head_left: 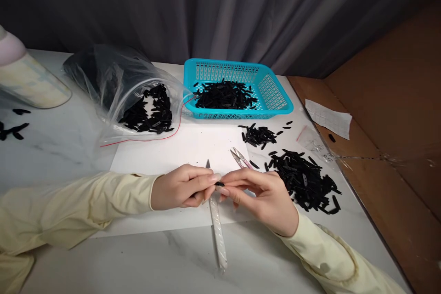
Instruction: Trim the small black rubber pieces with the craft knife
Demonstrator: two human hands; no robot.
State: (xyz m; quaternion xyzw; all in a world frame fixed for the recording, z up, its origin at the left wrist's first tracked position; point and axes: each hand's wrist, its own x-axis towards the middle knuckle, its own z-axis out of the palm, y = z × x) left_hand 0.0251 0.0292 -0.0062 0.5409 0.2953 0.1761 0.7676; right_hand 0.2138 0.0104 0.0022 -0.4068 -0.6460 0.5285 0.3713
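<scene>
Between the fingertips of both hands is a small black elongated piece (219,183), mostly covered by the fingers. My left hand (184,186) pinches its left end, and my right hand (260,197) pinches the right end. Beneath the hands lies a craft knife (217,239) with a white patterned handle, its blade tip pointing away from me. A pair of thread snips (239,158) rests just beyond my right hand, blades apart. White paper (155,161) is spread under the hands. To the right is a large pile of similar black pieces (303,183).
A turquoise basket (237,112) holding black pieces stands at the back. Left of it, a clear zip bag (113,87) lies open with more pieces. A smaller pile (260,135) sits before the basket. At far left is a pale bottle (31,73); cardboard (386,115) borders the right.
</scene>
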